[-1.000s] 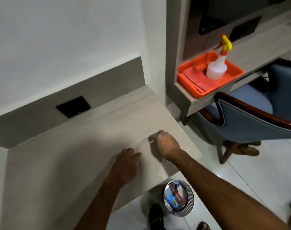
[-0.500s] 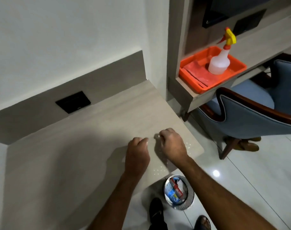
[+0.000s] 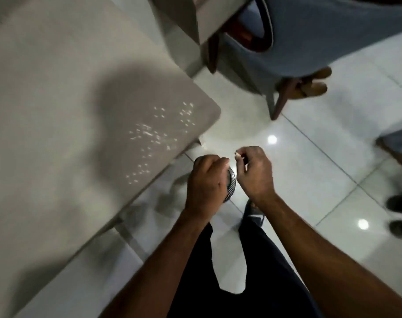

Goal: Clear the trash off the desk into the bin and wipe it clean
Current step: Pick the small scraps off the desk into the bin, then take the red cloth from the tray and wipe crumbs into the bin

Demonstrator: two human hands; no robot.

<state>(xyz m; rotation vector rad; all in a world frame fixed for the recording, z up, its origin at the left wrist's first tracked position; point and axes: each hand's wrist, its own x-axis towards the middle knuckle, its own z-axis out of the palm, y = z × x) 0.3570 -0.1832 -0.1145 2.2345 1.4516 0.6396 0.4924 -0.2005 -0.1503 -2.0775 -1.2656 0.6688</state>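
Observation:
Both hands hang over the floor, just off the desk's [image 3: 57, 111] near right corner. My left hand [image 3: 205, 182] is closed in a fist directly above the round mesh bin [image 3: 231, 184], hiding most of it; what it holds is hidden. To its right, my right hand [image 3: 255, 171] pinches a small pale scrap of trash [image 3: 236, 154] between thumb and fingertips. Several small white specks [image 3: 158, 134] lie scattered on the desk near that corner.
A blue upholstered chair [image 3: 310, 42] with dark wooden legs stands at the upper right, with tan shoes [image 3: 314, 83] beside it. Another person's dark shoes [image 3: 401, 214] are on the tiled floor at the right edge. My dark trousers fill the bottom centre.
Both hands left the desk surface and moved down and right to above the bin. The view tipped downward, so the orange tray and spray bottle are out of view.

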